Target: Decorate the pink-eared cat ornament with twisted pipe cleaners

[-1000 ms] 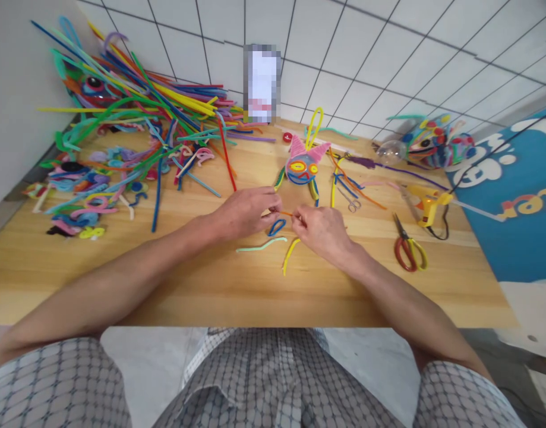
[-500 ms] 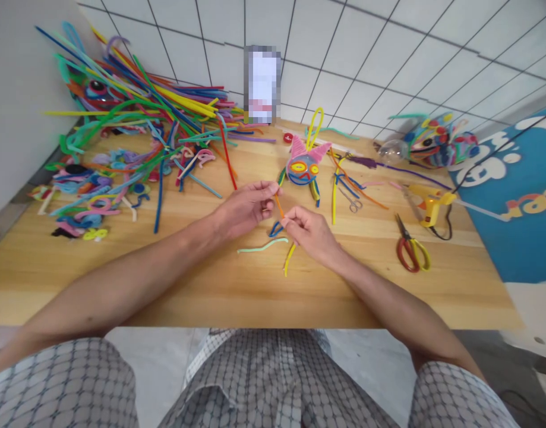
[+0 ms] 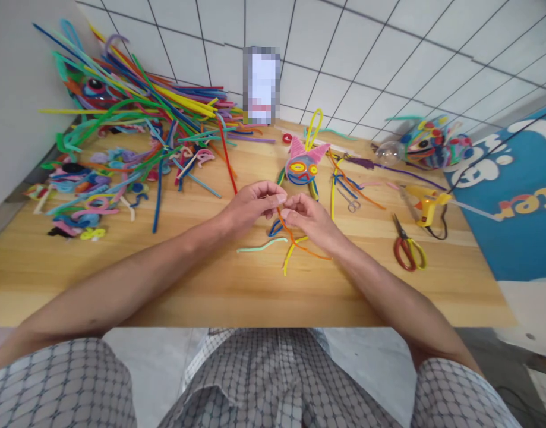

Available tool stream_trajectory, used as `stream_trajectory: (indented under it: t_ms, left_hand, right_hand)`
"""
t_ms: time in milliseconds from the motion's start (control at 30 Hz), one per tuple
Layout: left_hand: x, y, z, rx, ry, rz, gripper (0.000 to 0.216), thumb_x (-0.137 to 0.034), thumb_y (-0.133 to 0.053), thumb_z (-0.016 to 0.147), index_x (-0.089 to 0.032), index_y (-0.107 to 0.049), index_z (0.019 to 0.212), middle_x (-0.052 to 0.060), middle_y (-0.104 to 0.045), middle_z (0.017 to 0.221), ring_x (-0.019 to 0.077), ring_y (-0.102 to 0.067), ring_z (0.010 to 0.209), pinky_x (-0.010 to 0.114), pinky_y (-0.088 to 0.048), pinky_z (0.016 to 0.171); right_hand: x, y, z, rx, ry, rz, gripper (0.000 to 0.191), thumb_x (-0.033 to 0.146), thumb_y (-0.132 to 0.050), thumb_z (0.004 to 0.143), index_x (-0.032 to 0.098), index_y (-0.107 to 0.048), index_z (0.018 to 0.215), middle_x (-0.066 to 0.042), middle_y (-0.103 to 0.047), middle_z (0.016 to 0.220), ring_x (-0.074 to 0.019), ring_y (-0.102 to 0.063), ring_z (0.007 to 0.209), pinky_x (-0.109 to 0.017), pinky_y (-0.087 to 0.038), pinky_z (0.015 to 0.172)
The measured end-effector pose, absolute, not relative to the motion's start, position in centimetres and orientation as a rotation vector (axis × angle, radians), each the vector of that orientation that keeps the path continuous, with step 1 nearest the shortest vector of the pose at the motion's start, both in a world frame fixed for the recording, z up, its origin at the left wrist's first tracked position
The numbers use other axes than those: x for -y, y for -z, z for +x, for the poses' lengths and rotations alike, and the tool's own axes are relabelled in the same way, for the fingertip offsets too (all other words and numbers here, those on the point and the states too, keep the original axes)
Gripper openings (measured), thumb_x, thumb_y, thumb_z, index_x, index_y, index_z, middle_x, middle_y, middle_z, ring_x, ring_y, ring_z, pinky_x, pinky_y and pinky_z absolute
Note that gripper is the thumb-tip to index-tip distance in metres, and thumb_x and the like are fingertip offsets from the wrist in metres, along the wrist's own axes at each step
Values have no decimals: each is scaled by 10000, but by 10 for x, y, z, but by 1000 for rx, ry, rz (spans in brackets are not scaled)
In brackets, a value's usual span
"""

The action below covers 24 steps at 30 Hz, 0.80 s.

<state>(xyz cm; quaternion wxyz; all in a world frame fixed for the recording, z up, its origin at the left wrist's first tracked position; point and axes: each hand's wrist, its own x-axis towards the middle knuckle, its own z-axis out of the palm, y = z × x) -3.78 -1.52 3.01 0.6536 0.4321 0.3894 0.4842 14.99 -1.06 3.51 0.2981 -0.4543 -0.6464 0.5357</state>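
An orange pipe cleaner (image 3: pixel 299 245) runs down from my fingertips and curves right across the table. My left hand (image 3: pixel 258 203) pinches its upper end. Close against it, my right hand (image 3: pixel 312 219) has thumb and fingers closed at the same end; the exact grip is partly hidden by the fingers. Beneath my hands lie a yellow pipe cleaner (image 3: pixel 287 261), a bent blue pipe cleaner (image 3: pixel 275 227) and a pale green pipe cleaner (image 3: pixel 261 246). Just beyond them sits a round cat-faced figure (image 3: pixel 301 172) with pink ears, yellow-ringed eyes and a yellow loop on top.
Colourful pipe cleaners (image 3: pixel 166 104) are heaped at the left. On the right are red-and-yellow-handled scissors (image 3: pixel 409 252), small scissors (image 3: pixel 353 205), a yellow glue gun (image 3: pixel 428 208), a clear ball (image 3: pixel 390 153) and a decorated figure (image 3: pixel 433 142). A phone (image 3: pixel 261 86) leans on the tiled wall.
My right hand has moved up to meet my left fingertips. More of the orange pipe cleaner now shows, trailing below my hands to the right.
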Motion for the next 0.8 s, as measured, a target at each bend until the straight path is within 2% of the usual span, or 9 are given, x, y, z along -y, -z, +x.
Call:
stream_trajectory:
  t_ms: [67,133,233,367,533,667,733,800]
  left_hand:
    - [16,-29,-38,-854,-1085,988,325,-364,-901,728,-160,-669,830,-6,-671,757,97,-608,636,228,-509,644]
    - [15,-29,-39,-856,-1073,1018,336,-386,-883,728,-162,-665,851,7,-685,790,124,-643,694,255,-538,688]
    - [14,-32,-42,-951,-1057,1228,231,-338,-814,776,-166,-679,853,10,-682,790,127,-617,694,242,-500,658]
    - [14,-38,-47,-1095,-979,1745,26,-198,-698,840,-185,-710,821,12,-682,777,143,-590,729,251,-443,700]
    - [18,-37,-50,-1132,-869,2015,95,-144,-669,841,-201,-696,770,34,-679,837,178,-598,814,276,-426,763]
    - [16,-36,-47,-1049,-977,1620,56,-203,-714,840,-191,-688,791,-1,-605,720,137,-537,674,251,-398,650]
    - [17,-34,-42,-960,-1017,1234,124,-269,-760,825,-188,-667,819,-25,-568,679,107,-496,587,233,-373,576]
    - [19,-32,-36,-874,-1017,902,215,-309,-810,791,-184,-638,829,-26,-596,723,84,-484,547,220,-366,537]
  right_hand:
    - [12,-34,149,1705,-1470,-1178,354,474,-765,821,217,-582,982,-16,-720,892,-144,-659,765,-286,-526,716]
    - [13,-33,149,1708,-1499,-1179,354,491,-744,839,214,-586,994,6,-699,795,-132,-628,673,-265,-499,643]
    - [12,-37,153,1782,-1423,-1240,299,483,-682,876,201,-631,960,51,-606,629,-107,-516,532,-236,-395,532]
    - [10,-49,162,1959,-1240,-1383,237,412,-631,879,194,-655,790,56,-546,541,-103,-454,495,-246,-331,516]
    - [10,-55,165,2101,-1050,-1420,218,347,-617,851,202,-638,689,51,-503,514,-110,-422,516,-259,-277,528]
    - [13,-46,163,1906,-1295,-1318,226,425,-639,846,212,-627,774,67,-491,518,-103,-383,473,-258,-266,501]
    - [15,-39,159,1756,-1440,-1222,300,511,-675,833,220,-610,804,79,-479,517,-96,-360,454,-255,-262,490]
    - [17,-31,156,1649,-1512,-1146,363,571,-706,813,223,-601,810,84,-472,514,-92,-347,447,-254,-256,487]
